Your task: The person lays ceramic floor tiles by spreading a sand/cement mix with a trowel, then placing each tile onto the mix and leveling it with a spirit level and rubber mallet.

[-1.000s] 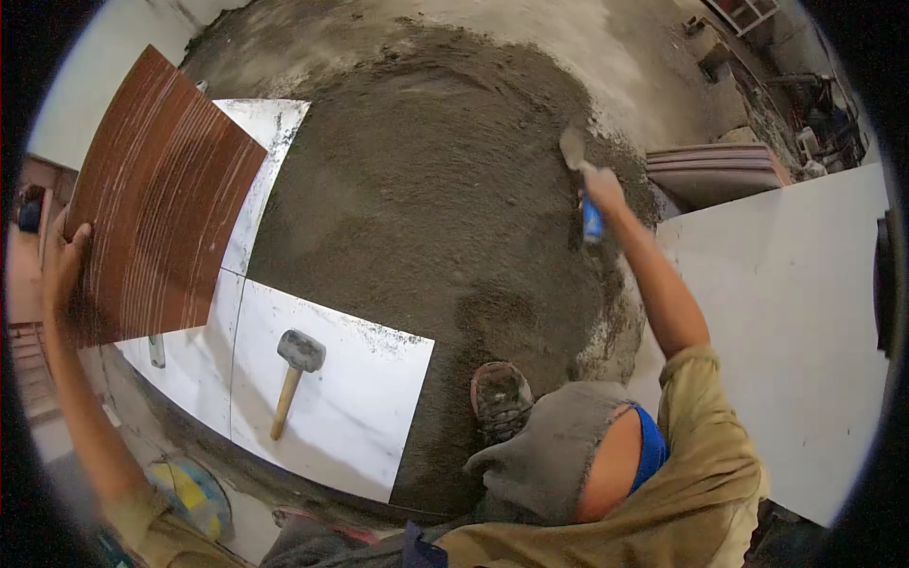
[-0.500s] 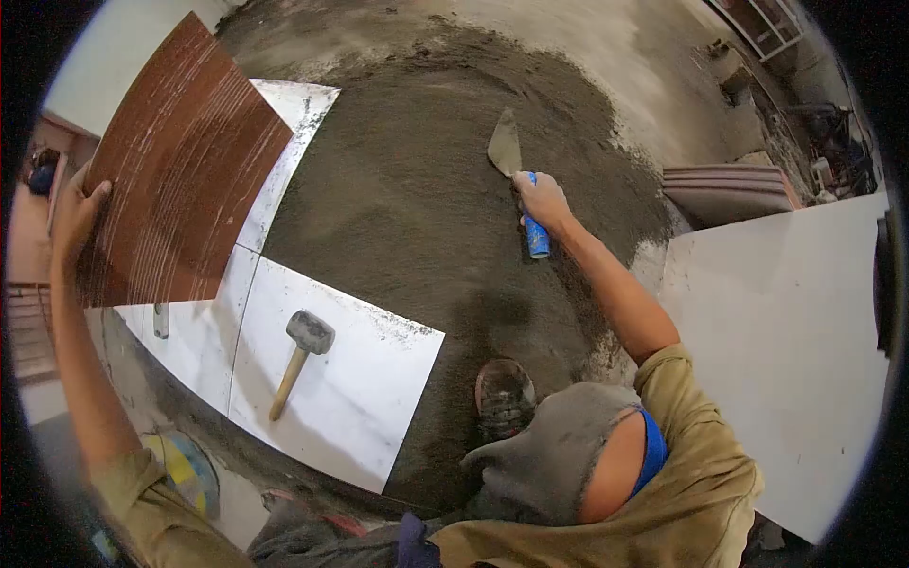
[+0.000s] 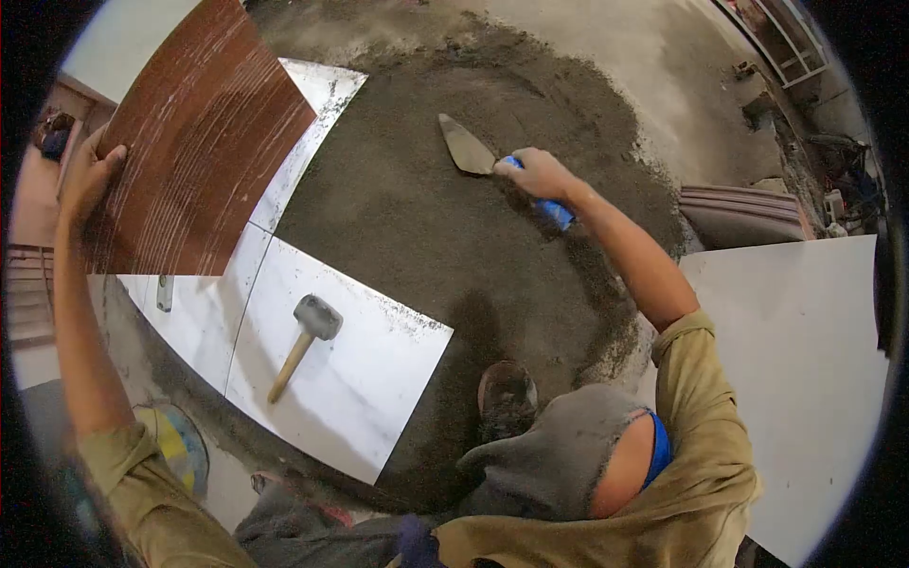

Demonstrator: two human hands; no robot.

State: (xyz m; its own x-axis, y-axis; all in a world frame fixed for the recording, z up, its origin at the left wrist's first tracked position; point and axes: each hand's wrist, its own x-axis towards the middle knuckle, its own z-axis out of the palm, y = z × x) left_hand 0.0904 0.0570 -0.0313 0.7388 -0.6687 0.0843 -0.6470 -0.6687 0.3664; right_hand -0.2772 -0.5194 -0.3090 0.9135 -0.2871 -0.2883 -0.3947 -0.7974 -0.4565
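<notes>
My left hand [image 3: 90, 180] grips the left edge of a large tile [image 3: 204, 142], its thumb over the reddish-brown, ridged underside that faces me. The tile is held tilted above the laid white tiles. My right hand [image 3: 540, 177] is wrapped round the blue handle of a pointed trowel [image 3: 467, 150], whose blade lies at or just over the grey mortar bed [image 3: 379, 199]; contact is hard to tell. A rubber mallet [image 3: 315, 319] with a wooden handle rests on the nearest white tile [image 3: 379, 379].
A large white panel [image 3: 786, 350] lies at right, below a stack of tiles [image 3: 743, 213]. My shoe [image 3: 507, 393] stands on the mortar. A yellow-and-grey round container [image 3: 175, 445] sits at lower left. A metal frame [image 3: 781, 38] is at the far right.
The trowel has swung left, its blade now pointing up and left instead of straight up. My left hand and the tile have shifted slightly up and right in view, as the whole view moved a little.
</notes>
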